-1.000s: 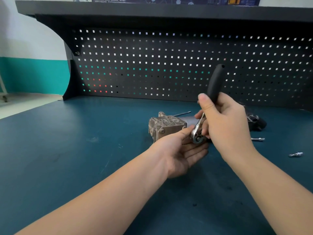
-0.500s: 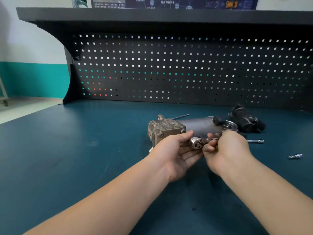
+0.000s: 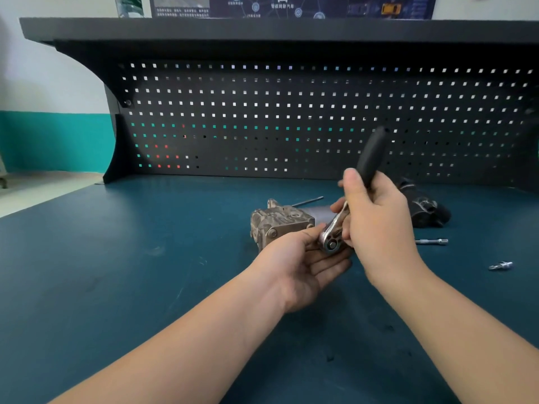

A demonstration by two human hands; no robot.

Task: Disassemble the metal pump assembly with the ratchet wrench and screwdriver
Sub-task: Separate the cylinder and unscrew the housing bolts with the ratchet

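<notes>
Right hand (image 3: 379, 225) gripping ratchet wrench (image 3: 350, 211), left hand (image 3: 303, 263) (open) cradling its head, hiding pump (image 3: 280, 224).

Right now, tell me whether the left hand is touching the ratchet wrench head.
Touching. The head view shows the left hand with its fingers cupped under and against the ratchet wrench head, while the right hand grips the black handle.

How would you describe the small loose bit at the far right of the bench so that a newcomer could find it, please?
Start at the blue bench and go right of the right hand. Past the thin extension bar, nearer the viewer, lies the bit. It is short, stubby and silver, lying alone; the bar is long and slim.
</notes>
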